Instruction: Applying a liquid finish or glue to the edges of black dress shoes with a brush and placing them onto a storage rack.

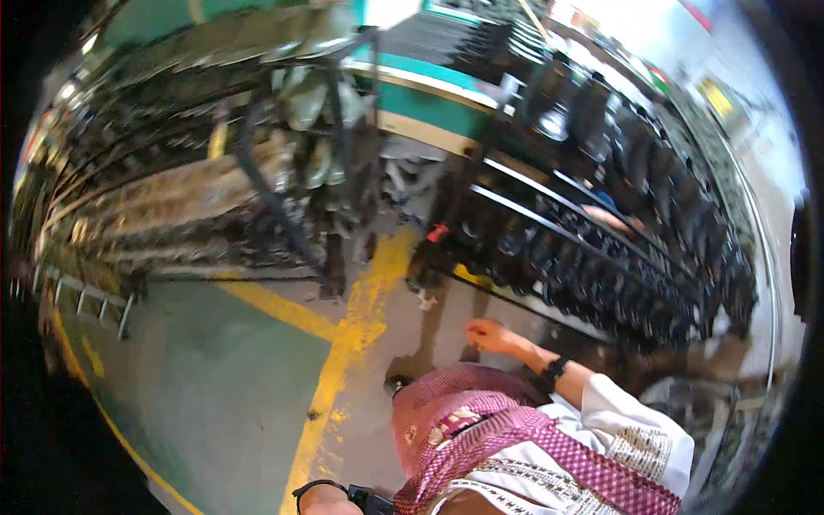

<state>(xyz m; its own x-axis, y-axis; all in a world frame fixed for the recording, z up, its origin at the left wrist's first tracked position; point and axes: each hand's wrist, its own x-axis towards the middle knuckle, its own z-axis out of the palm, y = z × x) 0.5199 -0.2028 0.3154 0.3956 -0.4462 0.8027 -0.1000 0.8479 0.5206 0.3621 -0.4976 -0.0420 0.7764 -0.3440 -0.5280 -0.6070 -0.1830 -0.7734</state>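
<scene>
My right hand (489,335) hangs out in front of my body at hip height, with a black band (554,372) on the wrist. Its fingers are loosely bent, with a small gap between thumb and fingers, and nothing shows in them. The rack of dark, rounded parts (601,146) stands closest to it, apart from the hand. Of my left arm only a piece at the lower edge shows, with a black strap (311,486) around it and a black object beside it. The fingers of that hand are hidden. A red and white checked cloth (549,438) lies across my clothes.
On the left, a dark metal rack (283,197) carries long, blurred brown and grey-green pieces. Yellow lines (343,352) cross the grey and green floor (232,369). A green and cream panel (429,103) stands behind. A small ladder-like metal frame (94,302) is at the far left.
</scene>
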